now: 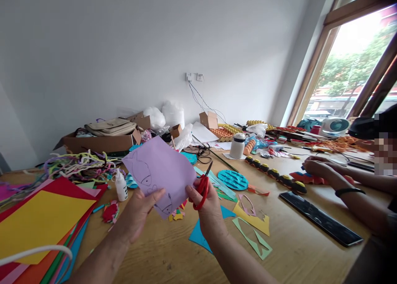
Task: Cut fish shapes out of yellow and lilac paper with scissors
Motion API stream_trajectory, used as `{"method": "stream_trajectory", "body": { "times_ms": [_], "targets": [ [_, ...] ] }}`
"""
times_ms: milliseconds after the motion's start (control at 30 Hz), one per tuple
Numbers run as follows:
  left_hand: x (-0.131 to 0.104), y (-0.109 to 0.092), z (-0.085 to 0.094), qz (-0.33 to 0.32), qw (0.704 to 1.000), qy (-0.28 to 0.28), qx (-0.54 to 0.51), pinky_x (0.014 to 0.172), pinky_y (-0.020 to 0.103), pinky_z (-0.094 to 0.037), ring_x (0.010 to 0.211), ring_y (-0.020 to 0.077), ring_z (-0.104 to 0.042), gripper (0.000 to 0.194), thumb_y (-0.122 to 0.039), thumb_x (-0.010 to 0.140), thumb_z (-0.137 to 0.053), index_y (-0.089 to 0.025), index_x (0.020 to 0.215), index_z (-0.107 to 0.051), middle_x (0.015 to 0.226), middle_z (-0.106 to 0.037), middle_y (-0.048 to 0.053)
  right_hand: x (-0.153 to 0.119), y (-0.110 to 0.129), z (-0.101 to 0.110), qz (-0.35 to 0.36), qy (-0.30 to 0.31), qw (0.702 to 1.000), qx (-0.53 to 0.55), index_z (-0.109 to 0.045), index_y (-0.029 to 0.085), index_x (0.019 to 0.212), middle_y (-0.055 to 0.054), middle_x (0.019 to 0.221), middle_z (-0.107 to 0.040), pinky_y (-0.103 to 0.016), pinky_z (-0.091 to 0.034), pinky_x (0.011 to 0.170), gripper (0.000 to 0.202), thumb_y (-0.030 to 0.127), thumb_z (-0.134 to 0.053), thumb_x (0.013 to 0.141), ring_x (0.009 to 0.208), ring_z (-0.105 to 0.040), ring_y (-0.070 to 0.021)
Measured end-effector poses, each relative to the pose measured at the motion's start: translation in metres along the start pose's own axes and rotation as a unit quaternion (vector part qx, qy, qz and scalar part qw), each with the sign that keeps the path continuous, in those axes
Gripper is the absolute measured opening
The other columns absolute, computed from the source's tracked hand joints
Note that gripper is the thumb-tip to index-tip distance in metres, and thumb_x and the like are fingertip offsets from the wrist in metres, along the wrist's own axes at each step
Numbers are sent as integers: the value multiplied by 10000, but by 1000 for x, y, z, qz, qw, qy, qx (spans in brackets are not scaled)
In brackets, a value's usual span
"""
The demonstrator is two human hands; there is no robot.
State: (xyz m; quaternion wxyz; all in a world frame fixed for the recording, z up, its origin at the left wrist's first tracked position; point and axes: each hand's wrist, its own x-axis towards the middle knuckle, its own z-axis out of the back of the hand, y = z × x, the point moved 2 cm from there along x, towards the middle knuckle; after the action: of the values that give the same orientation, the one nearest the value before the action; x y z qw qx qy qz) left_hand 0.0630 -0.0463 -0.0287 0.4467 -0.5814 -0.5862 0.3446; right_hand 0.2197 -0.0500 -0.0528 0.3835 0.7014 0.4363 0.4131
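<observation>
A sheet of purple paper (169, 164) with pencilled fish shapes along its left side is held up above the table between both hands. My left hand (141, 211) pinches its lower left edge, thumb on top of the drawing. At the right edge, my right hand (207, 205) grips the paper with thumb and fingers. That same hand also carries red-handled scissors (203, 191), their dark blades pointing up and away from the sheet. Beneath and around the hands lie small coloured paper scraps (177, 215) and a blue paper piece (200, 236).
Coloured sheets (46, 222) are stacked at left, near a white glue bottle (120, 185). Cut-out scraps (252, 238), a blue textured disc (232, 180) and a black glossy slab (319, 218) lie at right. Another person's hands (319, 168) work on an orange piece beyond an egg-carton caterpillar (276, 176).
</observation>
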Motion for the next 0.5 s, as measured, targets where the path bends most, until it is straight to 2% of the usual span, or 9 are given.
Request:
{"method": "stream_trajectory", "body": {
  "times_ms": [133, 233, 300, 367, 433, 500],
  "targets": [
    [-2, 13, -9, -18, 999, -34, 29, 847, 370, -479, 935, 260, -649, 524, -268, 569, -778, -183, 1066, -636, 919, -751, 45, 2, -5, -2, 6, -7, 1000, 0, -475, 177, 783, 30, 674, -486, -214, -361, 517, 329, 369, -697, 633, 569, -421, -99],
    [0, 13, -6, -16, 999, -45, 17, 823, 356, -488, 919, 251, -651, 517, -256, 576, -769, -183, 1069, -630, 912, -750, 41, -2, -2, 0, -17, 10, 999, -39, -460, 181, 765, 35, 632, -471, -207, -327, 473, 309, 391, -666, 672, 532, -404, -98],
    [3, 6, 0, -30, 998, -48, 4, 800, 323, -496, 889, 227, -655, 481, -226, 587, -756, -181, 1050, -637, 880, -750, 32, -11, 2, 3, -38, 46, 994, -89, -455, 178, 738, 28, 610, -472, -207, -315, 460, 284, 427, -591, 749, 519, -404, -99],
    [6, -3, 8, -50, 997, -58, -15, 779, 296, -504, 873, 204, -655, 453, -189, 604, -735, -186, 1046, -636, 884, -744, 26, -24, 5, 8, -45, 109, 983, -137, -453, 176, 705, 13, 615, -479, -218, -346, 505, 316, 468, -494, 816, 549, -430, -108],
    [8, -10, 15, -37, 997, -68, -27, 728, 282, -521, 837, 190, -660, 466, -148, 607, -722, -197, 1060, -625, 895, -739, 19, -37, 4, 13, -63, 176, 965, -182, -421, 185, 650, 20, 575, -451, -218, -334, 488, 368, 515, -455, 812, 521, -416, -106],
    [9, -13, 19, -14, 997, -71, -30, 678, 272, -533, 789, 179, -666, 475, -116, 608, -709, -202, 1066, -619, 882, -739, 12, -49, -1, 19, -86, 234, 945, -213, -414, 191, 655, 34, 551, -423, -214, -320, 476, 345, 495, -447, 814, 500, -404, -104]
  ]
}}
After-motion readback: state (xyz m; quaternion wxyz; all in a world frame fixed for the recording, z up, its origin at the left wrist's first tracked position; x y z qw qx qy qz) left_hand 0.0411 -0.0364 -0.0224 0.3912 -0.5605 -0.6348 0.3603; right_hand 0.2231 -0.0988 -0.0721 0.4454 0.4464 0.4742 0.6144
